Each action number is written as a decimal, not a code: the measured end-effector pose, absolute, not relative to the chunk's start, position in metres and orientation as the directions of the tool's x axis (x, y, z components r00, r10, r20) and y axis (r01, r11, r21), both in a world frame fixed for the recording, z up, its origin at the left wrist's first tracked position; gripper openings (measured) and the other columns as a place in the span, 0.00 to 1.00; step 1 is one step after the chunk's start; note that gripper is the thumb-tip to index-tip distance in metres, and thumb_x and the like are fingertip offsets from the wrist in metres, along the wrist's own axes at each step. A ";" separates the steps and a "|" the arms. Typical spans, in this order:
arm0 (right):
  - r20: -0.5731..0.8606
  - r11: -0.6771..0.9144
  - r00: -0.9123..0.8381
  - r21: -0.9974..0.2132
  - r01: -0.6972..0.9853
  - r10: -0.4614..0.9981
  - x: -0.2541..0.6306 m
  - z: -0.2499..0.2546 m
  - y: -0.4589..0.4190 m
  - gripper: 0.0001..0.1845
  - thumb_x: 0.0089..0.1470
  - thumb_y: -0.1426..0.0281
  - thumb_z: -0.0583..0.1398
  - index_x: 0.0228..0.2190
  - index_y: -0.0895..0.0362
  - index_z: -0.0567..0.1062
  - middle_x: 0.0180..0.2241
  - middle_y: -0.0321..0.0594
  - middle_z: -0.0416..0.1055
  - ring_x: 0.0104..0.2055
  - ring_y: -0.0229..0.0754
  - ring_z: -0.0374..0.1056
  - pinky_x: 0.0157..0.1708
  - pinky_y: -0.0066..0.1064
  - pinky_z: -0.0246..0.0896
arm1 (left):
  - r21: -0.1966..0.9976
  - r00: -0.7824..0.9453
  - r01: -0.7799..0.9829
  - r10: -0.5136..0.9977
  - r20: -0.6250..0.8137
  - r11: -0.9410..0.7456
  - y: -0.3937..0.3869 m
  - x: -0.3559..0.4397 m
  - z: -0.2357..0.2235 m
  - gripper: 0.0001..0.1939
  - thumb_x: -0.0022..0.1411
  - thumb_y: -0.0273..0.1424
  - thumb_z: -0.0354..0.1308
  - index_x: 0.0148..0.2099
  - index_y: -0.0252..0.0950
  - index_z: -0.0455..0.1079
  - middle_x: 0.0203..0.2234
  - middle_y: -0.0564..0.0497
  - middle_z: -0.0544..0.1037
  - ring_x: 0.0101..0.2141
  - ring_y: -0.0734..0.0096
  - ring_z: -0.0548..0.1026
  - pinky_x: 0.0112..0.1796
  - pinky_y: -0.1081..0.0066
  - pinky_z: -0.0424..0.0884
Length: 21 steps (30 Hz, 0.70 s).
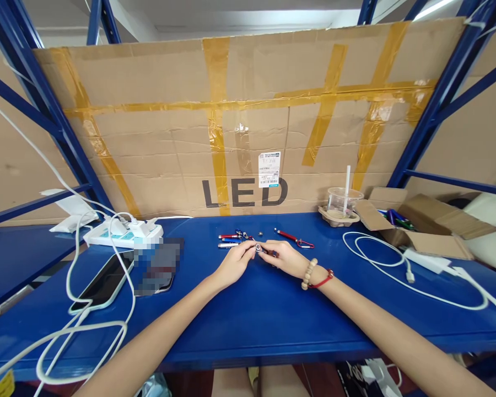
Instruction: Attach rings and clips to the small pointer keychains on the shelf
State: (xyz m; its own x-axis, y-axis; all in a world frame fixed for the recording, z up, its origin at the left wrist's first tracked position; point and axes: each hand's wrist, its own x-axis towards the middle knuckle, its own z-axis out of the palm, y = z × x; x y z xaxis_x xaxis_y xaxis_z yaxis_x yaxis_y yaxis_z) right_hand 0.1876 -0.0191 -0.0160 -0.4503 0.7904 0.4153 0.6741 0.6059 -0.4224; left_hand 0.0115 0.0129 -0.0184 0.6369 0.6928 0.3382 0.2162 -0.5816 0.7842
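Near the middle of the blue table, my left hand [235, 262] and my right hand [288, 257] meet fingertip to fingertip. Both pinch a small shiny metal piece [258, 248], perhaps a ring or clasp, too small to make out fully. Something dark shows under my right fingers, mostly hidden. Just beyond my left hand lie slim pen-shaped tubes: a red tube [227, 236], a blue tube [230, 240] and a silver tube [228, 245], with small metal fittings at their ends. Past my right hand lies another red tube [286, 234] beside a red carabiner [305, 244].
At left are a white power strip [119, 234], a phone [103, 281] and looping white cables [82, 325]. A plastic cup [344, 201] with a straw, an open cardboard box [434, 242] and a white cable [380, 270] occupy the right. A large cardboard sheet [169, 154] stands behind.
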 end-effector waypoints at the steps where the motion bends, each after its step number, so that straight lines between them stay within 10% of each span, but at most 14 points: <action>1: 0.413 0.605 -0.450 -0.433 0.668 0.792 0.187 -0.016 -0.019 0.15 0.57 0.64 0.48 0.33 0.58 0.71 0.25 0.37 0.64 0.25 0.34 0.58 0.27 0.24 0.53 | 0.782 0.642 0.213 0.687 0.341 -0.587 0.012 0.011 -0.018 0.13 0.62 0.31 0.41 0.42 0.32 0.64 0.25 0.53 0.64 0.28 0.75 0.62 0.32 0.75 0.58; 21: 0.422 0.608 -0.446 -0.435 0.664 0.789 0.186 -0.013 -0.020 0.15 0.58 0.65 0.48 0.31 0.58 0.71 0.24 0.37 0.63 0.24 0.33 0.59 0.27 0.25 0.55 | 0.771 0.677 0.187 0.649 0.348 -0.608 0.008 0.011 -0.015 0.12 0.63 0.33 0.40 0.36 0.33 0.63 0.25 0.53 0.64 0.28 0.75 0.62 0.33 0.75 0.57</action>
